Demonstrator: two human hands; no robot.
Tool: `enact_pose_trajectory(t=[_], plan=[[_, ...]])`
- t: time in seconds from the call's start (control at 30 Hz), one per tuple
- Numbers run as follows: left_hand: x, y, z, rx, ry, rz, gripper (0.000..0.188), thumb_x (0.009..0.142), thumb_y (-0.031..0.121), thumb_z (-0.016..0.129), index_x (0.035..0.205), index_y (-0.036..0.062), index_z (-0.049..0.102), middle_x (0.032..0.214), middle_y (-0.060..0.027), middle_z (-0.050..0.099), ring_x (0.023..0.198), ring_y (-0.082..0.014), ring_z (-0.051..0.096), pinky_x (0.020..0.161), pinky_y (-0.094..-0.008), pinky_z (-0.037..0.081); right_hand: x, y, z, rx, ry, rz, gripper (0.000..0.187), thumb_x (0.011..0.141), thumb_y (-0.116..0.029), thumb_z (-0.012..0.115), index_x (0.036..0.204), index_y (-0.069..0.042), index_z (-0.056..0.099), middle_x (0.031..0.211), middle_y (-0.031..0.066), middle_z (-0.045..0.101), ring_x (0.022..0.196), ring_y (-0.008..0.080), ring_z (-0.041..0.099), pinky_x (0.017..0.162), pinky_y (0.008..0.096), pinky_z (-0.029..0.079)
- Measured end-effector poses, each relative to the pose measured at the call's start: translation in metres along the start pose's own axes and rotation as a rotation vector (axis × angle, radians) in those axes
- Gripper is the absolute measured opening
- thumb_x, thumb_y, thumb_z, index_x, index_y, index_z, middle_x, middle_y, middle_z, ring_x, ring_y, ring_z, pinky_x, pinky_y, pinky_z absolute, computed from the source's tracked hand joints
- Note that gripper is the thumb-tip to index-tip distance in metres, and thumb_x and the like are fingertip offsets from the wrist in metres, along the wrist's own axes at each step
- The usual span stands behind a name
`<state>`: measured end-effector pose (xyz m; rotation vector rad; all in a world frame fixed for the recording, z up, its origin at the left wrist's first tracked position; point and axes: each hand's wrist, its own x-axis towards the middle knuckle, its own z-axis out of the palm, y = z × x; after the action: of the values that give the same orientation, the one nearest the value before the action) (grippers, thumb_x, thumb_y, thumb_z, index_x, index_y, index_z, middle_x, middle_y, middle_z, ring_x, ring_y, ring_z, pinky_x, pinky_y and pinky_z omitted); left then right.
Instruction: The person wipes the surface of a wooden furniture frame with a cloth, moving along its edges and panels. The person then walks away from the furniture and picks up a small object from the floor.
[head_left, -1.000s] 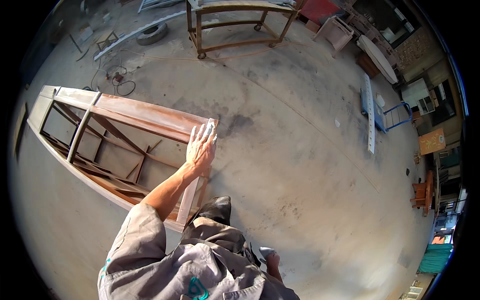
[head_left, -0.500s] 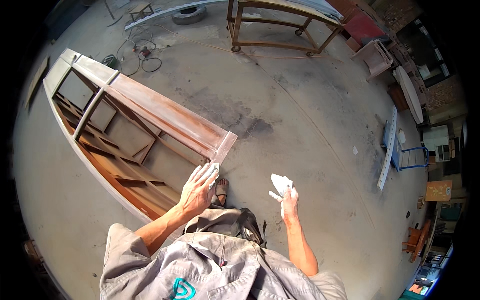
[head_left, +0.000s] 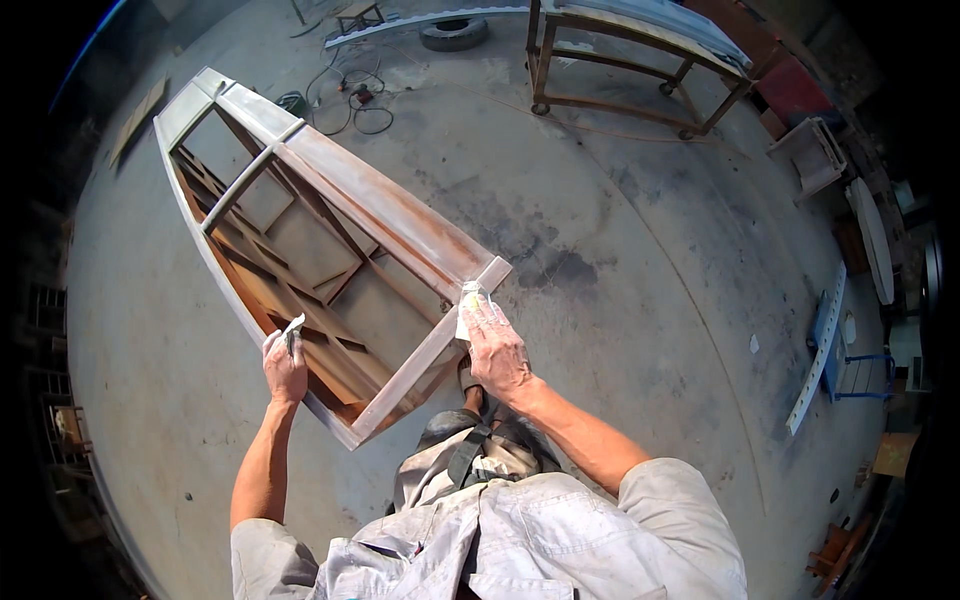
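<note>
A long, tapering wooden cabinet-like frame (head_left: 400,220) lies on the floor at the left, with whitish and reddish-brown surfaces. My right hand (head_left: 497,350) presses its extended fingers on the frame's near right corner. Under and beside those fingers shows a folded whitish sheet (head_left: 474,291), perhaps sandpaper. My left hand (head_left: 285,372) is raised by the long left rail (head_left: 187,195). Its closed fingers pinch a small folded whitish sheet (head_left: 293,324), grey on one side. Pale dust coats the fingers. Whether the left hand touches the rail, I cannot tell.
A wheeled wooden table (head_left: 640,65) stands at the far side. Cables (head_left: 372,122) and a tyre (head_left: 453,36) lie beyond the frame. At the right are a white perforated strip (head_left: 818,350) and a blue trolley (head_left: 865,372). My foot stands beneath the near corner.
My left hand has left the near corner and moved left toward the long rail. My right hand has come from mid-air onto the corner. The whole view has shifted, showing the frame's near end.
</note>
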<state>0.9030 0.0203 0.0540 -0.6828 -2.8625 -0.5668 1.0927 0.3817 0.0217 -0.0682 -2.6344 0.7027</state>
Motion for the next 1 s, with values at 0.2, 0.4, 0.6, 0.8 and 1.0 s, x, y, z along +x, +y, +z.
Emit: enact_pose_trajectory(t=[0.2, 0.4, 0.6, 0.8, 1.0], plan=[[0.005, 0.006, 0.004, -0.004, 0.056, 0.081, 0.026, 0.105, 0.018, 0.052, 0.098, -0.0009, 0.068, 0.088, -0.0172, 0.069, 0.098, -0.0370, 0.065, 0.107, -0.0450, 0.044, 0.029, 0.016, 0.003, -0.018, 0.061, 0.175, 0.055, 0.093, -0.007, 0.055, 0.144, 0.013, 0.051, 0.147, 0.0336, 0.053, 0.141, 0.0447, 0.050, 0.122, 0.0498, 0.037], [0.010, 0.003, 0.004, -0.038, 0.012, 0.028, 0.023, 0.103, 0.017, 0.054, 0.103, 0.0006, 0.071, 0.093, -0.0164, 0.071, 0.105, -0.0357, 0.065, 0.108, -0.0440, 0.044, 0.051, 0.034, -0.004, -0.052, 0.084, 0.233, 0.051, 0.099, -0.014, 0.047, 0.141, 0.014, 0.052, 0.150, 0.0338, 0.050, 0.144, 0.0442, 0.047, 0.124, 0.0484, 0.034], [0.002, -0.010, 0.008, -0.032, 0.041, 0.031, 0.023, 0.102, 0.017, 0.055, 0.102, 0.0012, 0.071, 0.093, -0.0164, 0.071, 0.106, -0.0371, 0.064, 0.107, -0.0450, 0.044, 0.019, -0.002, 0.013, 0.013, 0.044, 0.172, 0.050, 0.098, -0.014, 0.052, 0.141, 0.012, 0.053, 0.151, 0.0337, 0.049, 0.142, 0.0463, 0.048, 0.123, 0.0504, 0.034], [0.006, -0.003, 0.006, -0.016, 0.037, 0.035, 0.026, 0.104, 0.019, 0.053, 0.107, 0.0006, 0.072, 0.097, -0.0173, 0.072, 0.108, -0.0371, 0.064, 0.108, -0.0447, 0.043, 0.030, 0.006, 0.013, 0.011, 0.027, 0.282, 0.052, 0.101, -0.014, 0.050, 0.145, 0.013, 0.049, 0.153, 0.0355, 0.045, 0.146, 0.0462, 0.043, 0.125, 0.0493, 0.032], [0.011, 0.002, 0.002, 0.065, -0.068, 0.020, 0.031, 0.107, 0.021, 0.050, 0.118, 0.0023, 0.072, 0.104, -0.0175, 0.073, 0.112, -0.0374, 0.063, 0.107, -0.0439, 0.044, 0.056, 0.041, 0.001, 0.031, 0.107, 0.321, 0.052, 0.098, -0.012, 0.051, 0.143, 0.012, 0.051, 0.151, 0.0333, 0.050, 0.144, 0.0452, 0.046, 0.125, 0.0510, 0.032]])
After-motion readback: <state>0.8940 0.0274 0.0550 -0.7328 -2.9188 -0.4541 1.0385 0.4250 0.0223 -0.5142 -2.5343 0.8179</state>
